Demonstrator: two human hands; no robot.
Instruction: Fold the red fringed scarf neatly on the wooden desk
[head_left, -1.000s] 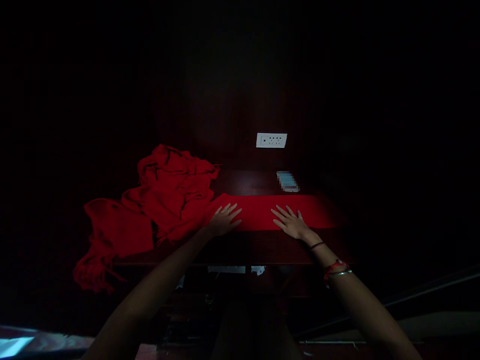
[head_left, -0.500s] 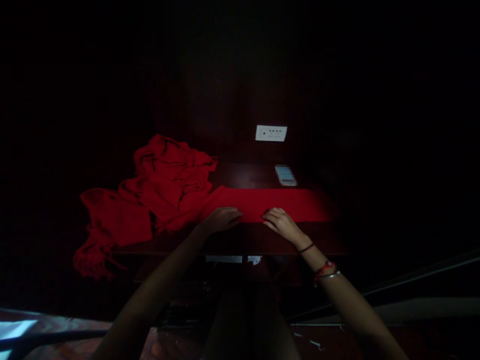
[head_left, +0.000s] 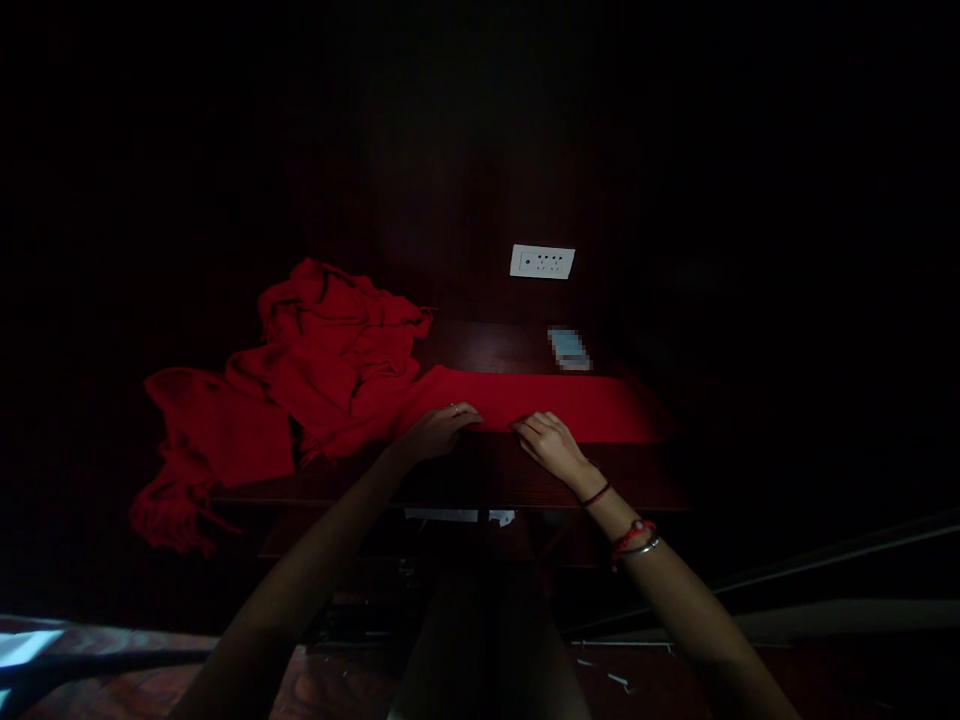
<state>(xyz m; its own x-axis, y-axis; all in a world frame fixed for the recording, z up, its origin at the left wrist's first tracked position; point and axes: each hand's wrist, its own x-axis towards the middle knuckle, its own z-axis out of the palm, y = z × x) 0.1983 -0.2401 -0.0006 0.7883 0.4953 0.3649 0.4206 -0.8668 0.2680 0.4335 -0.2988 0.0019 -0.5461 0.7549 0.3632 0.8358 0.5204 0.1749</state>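
A long red scarf (head_left: pixel 577 405) lies flat in a band across a dark wooden table (head_left: pixel 480 480); the rest of it is bunched in a heap at the left and hangs over the table's left edge. My left hand (head_left: pixel 435 430) has its fingers curled on the near edge of the flat band. My right hand (head_left: pixel 547 445) pinches the same near edge a little to the right. Bracelets circle my right wrist. Everything is very dimly lit.
A white wall socket (head_left: pixel 541 261) sits on the dark wall behind the table. A small pale object (head_left: pixel 568 348), blurred out, lies at the table's back. My knees show below the table's front edge.
Both hands lay flat with spread fingers on the scarf; they have slid back to its near edge and curled closed on it. The view has tilted slightly.
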